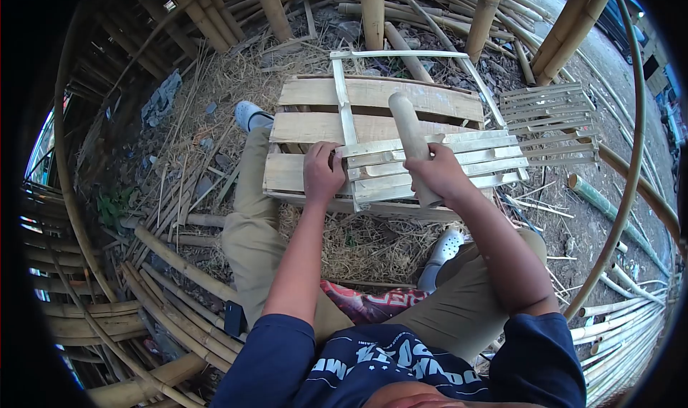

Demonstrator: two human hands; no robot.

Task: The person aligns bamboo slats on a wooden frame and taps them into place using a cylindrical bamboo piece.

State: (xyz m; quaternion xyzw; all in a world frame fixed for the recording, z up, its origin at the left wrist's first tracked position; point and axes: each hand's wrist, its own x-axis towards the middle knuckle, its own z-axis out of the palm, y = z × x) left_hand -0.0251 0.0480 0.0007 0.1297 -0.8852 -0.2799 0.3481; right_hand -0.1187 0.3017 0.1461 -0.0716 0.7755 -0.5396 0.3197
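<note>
A low bench of pale wooden planks point(308, 127) stands before me. Across it lies a frame of thin bamboo strips point(344, 96), with several parallel slats point(459, 156) on its near part. My left hand point(324, 171) rests at the left ends of the slats, fingers bent around the frame's side strip; what its fingertips press is partly hidden. My right hand point(438, 173) is wrapped round a thick wooden stick point(406, 121), which slants up and to the left over the slats.
Slatted bamboo pieces point(548, 111) lie on the ground right of the bench. Bamboo poles point(373, 14) stand behind it. More poles point(186, 265) lie at the lower left, and a curved strip point(634, 143) arcs on the right. Straw and scraps litter the ground.
</note>
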